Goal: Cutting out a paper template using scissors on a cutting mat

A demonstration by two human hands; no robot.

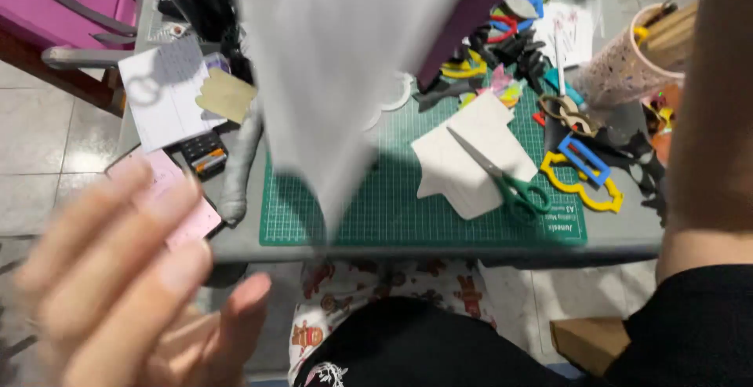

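The white sheet [329,81] hangs blurred in the air above the green cutting mat [392,199] on the bench [627,234], up and right of the left hand [125,285], not touching it; that hand is open, fingers spread; the right hand is out of view, only its forearm showing; green-handled scissors [502,179] lie on white paper [471,152].

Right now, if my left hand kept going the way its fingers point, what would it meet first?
The left hand, open and blurred, points up and right. First in that line looks to be the pink card at the table edge, then the hanging grey sheet. Depth is unclear.
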